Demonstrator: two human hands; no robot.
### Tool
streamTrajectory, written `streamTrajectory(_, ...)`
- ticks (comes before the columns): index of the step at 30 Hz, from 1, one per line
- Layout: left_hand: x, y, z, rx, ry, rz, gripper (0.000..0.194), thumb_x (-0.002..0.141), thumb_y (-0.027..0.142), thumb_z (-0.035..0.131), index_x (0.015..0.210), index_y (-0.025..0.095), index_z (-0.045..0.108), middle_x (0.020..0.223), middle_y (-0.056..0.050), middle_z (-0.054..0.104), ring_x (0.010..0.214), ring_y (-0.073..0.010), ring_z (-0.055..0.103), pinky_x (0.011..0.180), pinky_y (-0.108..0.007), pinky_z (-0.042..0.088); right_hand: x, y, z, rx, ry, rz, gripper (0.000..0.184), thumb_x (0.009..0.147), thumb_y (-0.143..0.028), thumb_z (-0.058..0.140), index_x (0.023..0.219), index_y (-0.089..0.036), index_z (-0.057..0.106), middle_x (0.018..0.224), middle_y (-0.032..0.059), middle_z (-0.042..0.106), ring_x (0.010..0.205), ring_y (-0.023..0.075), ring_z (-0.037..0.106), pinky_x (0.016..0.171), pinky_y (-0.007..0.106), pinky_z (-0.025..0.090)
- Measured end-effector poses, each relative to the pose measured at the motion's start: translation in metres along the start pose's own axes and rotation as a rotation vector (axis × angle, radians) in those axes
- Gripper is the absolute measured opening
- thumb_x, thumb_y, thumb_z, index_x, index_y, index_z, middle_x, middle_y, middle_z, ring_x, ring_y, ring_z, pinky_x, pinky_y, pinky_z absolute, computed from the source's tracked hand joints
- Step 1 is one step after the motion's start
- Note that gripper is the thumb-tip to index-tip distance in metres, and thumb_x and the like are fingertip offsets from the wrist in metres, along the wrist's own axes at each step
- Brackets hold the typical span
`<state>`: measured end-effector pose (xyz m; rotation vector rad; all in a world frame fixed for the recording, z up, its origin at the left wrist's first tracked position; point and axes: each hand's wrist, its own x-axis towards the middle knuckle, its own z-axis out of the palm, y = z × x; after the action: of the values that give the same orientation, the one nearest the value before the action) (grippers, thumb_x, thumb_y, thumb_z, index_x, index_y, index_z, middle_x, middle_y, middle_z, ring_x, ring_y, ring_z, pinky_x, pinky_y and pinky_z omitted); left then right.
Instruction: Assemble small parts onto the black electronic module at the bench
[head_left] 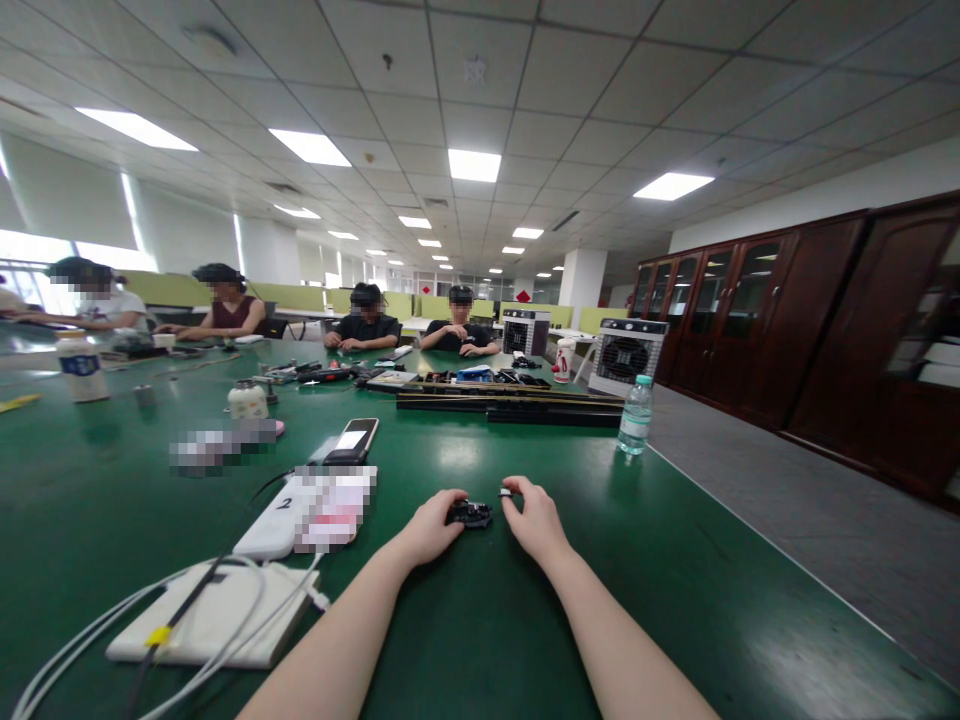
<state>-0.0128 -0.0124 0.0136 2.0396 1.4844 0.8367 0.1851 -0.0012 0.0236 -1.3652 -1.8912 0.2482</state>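
Note:
On the green table (465, 590), my left hand (430, 527) grips a small black part with an uneven, partly shiny surface (474, 515). Its thumb and fingers close on the part's left end; the exact kind is too small to tell. A short gap to the right, my right hand (534, 517) pinches a tiny light-coloured piece with a dark edge (505, 493) between thumb and fingertips. The two pieces are apart from each other.
Left of my hands lie a white power bank (279, 518), a phone (354, 440) and a white flat box (217, 615) with cables over it. A water bottle (635, 418) stands at right. Long black bars (517, 403) lie ahead. Several people sit farther off.

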Motion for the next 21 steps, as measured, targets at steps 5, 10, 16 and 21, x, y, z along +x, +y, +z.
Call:
streamTrajectory(5,-0.0001,-0.0002,0.0000,0.003,0.008,0.011,0.047,0.070,0.012,0.053,0.118,0.016,0.052,0.120,-0.010,0.059,0.112,-0.0214,0.054,0.100,-0.031,0.038,0.0000,-0.0008,-0.0011,-0.003,0.024,0.025,0.027,0.078,-0.021,0.049,0.104,-0.022,0.058,0.097,0.0049,0.067,0.096,0.0206,0.060,0.087,0.036,0.044)
streamTrajectory(10,-0.0006,0.0007,-0.0006,0.010,0.004,0.015,0.048,0.071,0.012,0.053,0.118,0.015,0.051,0.120,-0.010,0.058,0.113,-0.0214,0.054,0.100,-0.030,0.038,0.0002,-0.0023,-0.0025,-0.013,0.041,0.037,0.029,0.078,-0.021,0.049,0.106,-0.021,0.057,0.097,0.0051,0.066,0.095,0.0208,0.060,0.087,0.036,0.044)
streamTrajectory(16,0.0004,-0.0021,0.0003,0.013,0.005,0.013,0.048,0.071,0.012,0.053,0.119,0.015,0.051,0.120,-0.011,0.058,0.112,-0.0216,0.054,0.100,-0.031,0.038,0.0008,-0.0018,-0.0028,-0.018,0.066,0.052,0.030,0.078,-0.020,0.049,0.106,-0.020,0.058,0.099,0.0058,0.066,0.096,0.0213,0.059,0.088,0.036,0.044)
streamTrajectory(21,0.0024,-0.0065,0.0022,0.017,0.000,0.016,0.050,0.070,0.013,0.054,0.120,0.015,0.050,0.122,-0.011,0.057,0.114,-0.0224,0.052,0.101,-0.033,0.037,0.0011,-0.0001,-0.0006,-0.025,0.102,0.038,0.029,0.078,-0.020,0.049,0.104,-0.021,0.059,0.099,0.0048,0.066,0.096,0.0203,0.059,0.088,0.035,0.044)
